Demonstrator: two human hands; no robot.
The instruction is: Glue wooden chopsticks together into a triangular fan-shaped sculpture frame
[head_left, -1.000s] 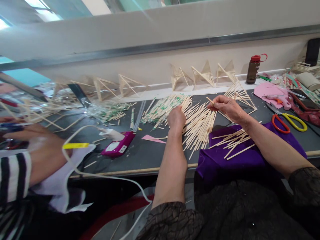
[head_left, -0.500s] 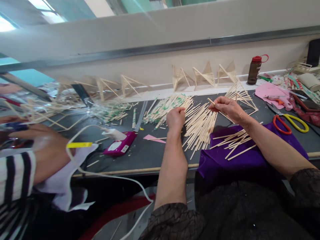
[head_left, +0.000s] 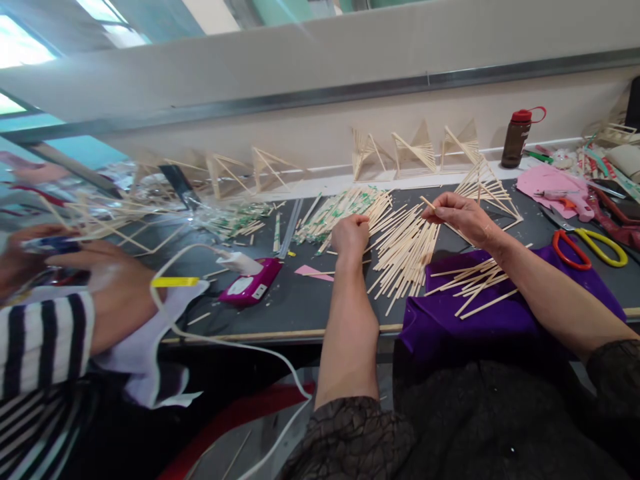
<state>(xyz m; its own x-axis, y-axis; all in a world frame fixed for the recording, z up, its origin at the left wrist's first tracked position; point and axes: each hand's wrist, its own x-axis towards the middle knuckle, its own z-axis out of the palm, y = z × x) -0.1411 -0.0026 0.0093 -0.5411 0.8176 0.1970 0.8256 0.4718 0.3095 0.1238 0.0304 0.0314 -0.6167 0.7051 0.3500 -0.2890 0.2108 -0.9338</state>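
Note:
My left hand (head_left: pixel 350 235) is curled closed beside the wrapped chopsticks; what its fingers hold, if anything, is hidden. Between the thumb and fingers of my right hand (head_left: pixel 464 217), a thin wooden stick (head_left: pixel 427 202) is pinched, its tip poking out to the left. A fanned pile of bare wooden sticks (head_left: pixel 405 257) lies between my hands. Paper-wrapped chopsticks (head_left: pixel 325 220) with green print are heaped behind my left hand. More loose sticks (head_left: pixel 475 290) rest on a purple cloth (head_left: pixel 435 320) below my right forearm. Behind the right hand stands a glued stick frame (head_left: pixel 487 190).
Several stick frames (head_left: pixel 413 150) line the wall. Scissors (head_left: pixel 590 247), a pink glue gun (head_left: pixel 575 200) and a bottle (head_left: pixel 516 140) are at right. A purple power strip (head_left: pixel 250 283) with a white cord sits left, near a co-worker's hand (head_left: pixel 117 287).
The view has turned slightly left, so everything sits further right in the picture. My hands keep nearly the same pose; the co-worker's hands at the left show more fully.

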